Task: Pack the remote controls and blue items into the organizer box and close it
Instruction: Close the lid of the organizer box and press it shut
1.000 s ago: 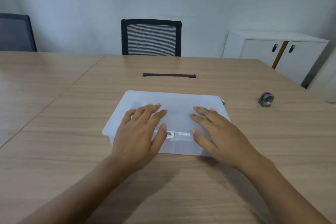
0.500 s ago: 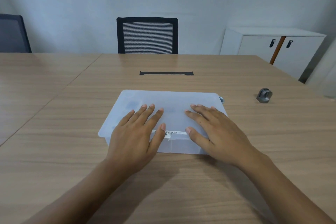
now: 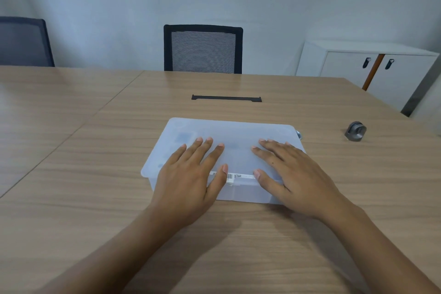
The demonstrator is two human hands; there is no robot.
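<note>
On the wooden table [image 3: 71,198], dead ahead of the person: organizer box [image 3: 238,133], translucent, lid already down, long axis running left to right across the view. Faint blue shapes showing through the lid at the left end; contents otherwise too hazy to tell apart. Left hand [image 3: 188,181] flat on the near-left part of the lid, fingers spread, palm down, grasping nothing. Right hand [image 3: 293,174] mirrored on the near-right part, also splayed and flat, nothing pinched. Thumbs pointing inward toward the barcode label [image 3: 235,176] on the front lip, one either side of it. Both hands equally near, box squarely between them, wrists overhanging the near edge. Looks like the closing press, packing seemingly done. Likely next: firm downward pressure along that front lip, perhaps sliding outward to the corners, to seat the lid fully. Off to the right, well apart, a small grey metal object [image 3: 355,131]; a black chair [image 3: 202,49] beyond the table.
</note>
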